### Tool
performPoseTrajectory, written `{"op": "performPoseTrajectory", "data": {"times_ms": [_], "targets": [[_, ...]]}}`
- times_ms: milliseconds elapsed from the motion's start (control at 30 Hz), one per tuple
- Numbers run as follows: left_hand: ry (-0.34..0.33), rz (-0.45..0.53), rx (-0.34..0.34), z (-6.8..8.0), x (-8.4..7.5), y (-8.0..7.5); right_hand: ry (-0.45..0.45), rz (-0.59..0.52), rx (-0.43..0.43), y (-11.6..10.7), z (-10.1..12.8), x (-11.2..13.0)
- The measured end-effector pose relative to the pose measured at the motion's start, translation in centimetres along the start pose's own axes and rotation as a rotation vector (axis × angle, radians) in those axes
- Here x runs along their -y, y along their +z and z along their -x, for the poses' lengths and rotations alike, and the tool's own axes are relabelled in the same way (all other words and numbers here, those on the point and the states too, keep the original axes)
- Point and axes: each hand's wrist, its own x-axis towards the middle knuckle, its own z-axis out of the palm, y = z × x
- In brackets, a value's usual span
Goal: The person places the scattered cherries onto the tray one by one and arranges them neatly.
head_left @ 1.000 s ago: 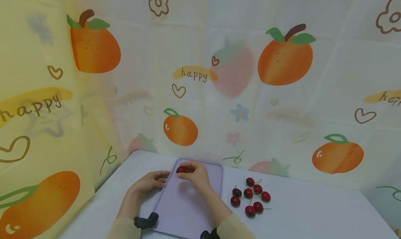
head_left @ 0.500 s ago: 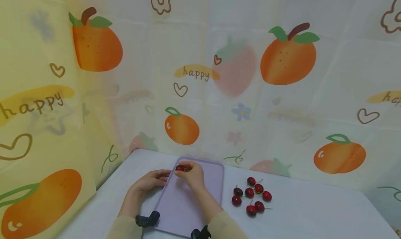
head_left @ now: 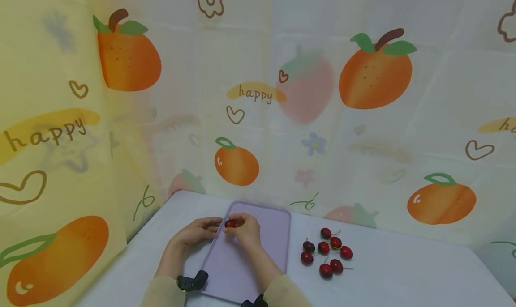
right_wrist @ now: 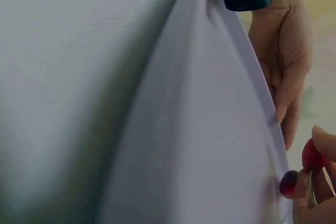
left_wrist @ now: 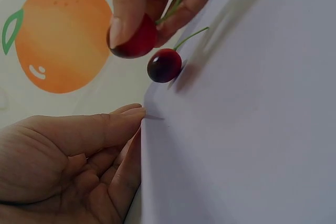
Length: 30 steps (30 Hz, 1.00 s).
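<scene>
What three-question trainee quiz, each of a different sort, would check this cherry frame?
1. True or false: the right hand pinches a red cherry over the lilac plastic cutting board.
2. How many loose dark red cherries lie on the white table right of the board?
3. The left hand touches: A) the board's edge, B) the loose cherries, C) nothing.

Key: 1 true; 2 seven; 3 A.
</scene>
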Motion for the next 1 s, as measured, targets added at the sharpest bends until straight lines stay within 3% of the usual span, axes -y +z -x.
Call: {"op": "performPoseTrajectory", "data": {"times_ms": [500,767,1000], "targets": [[-0.015,0.001,-0.014,-0.1,0.0,0.1,0.011,0.034,-0.028,0.7,0.4,-1.4],[0.022,0.003,0.028,0.1,0.0,0.0,-0.028,0.072,-0.017,0.7,0.6,-1.5],[0.012,-0.006,0.011,0.0,0.1,0.0,-0.046,0.101,-0.021,0.8,0.7,-1.6]]}}
